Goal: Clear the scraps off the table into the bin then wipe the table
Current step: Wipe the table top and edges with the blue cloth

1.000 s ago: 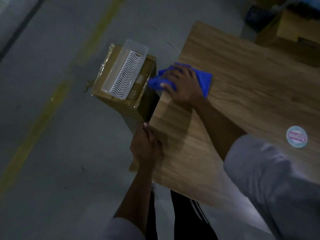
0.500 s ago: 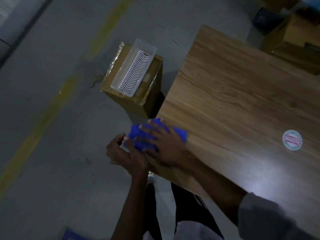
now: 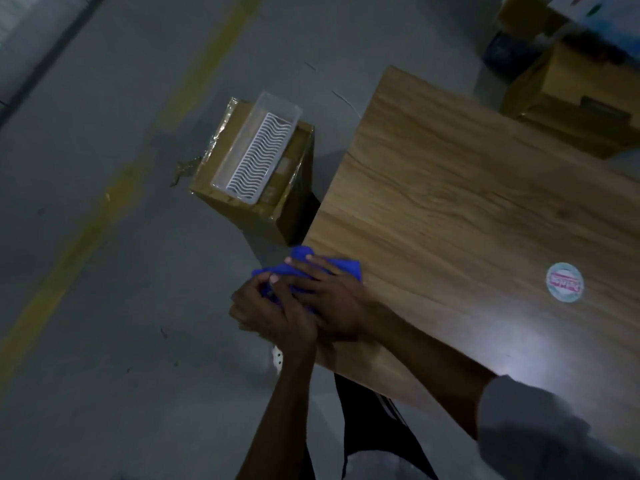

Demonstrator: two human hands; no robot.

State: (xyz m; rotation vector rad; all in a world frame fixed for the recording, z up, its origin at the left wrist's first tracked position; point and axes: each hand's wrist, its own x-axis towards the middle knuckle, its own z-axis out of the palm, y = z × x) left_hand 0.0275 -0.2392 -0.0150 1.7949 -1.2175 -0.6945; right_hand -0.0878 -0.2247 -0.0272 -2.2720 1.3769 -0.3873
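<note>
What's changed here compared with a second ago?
The right hand swept the blue cloth along the left edge of the table, from beside the cardboard box toward the person. The left hand let go of the table edge and now grips the cloth where it overhangs. The box, the plastic bin on it and the round sticker stayed put.

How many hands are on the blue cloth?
2. The left hand holds the blue cloth where it hangs off the table; the right hand presses it flat at the edge.
</note>
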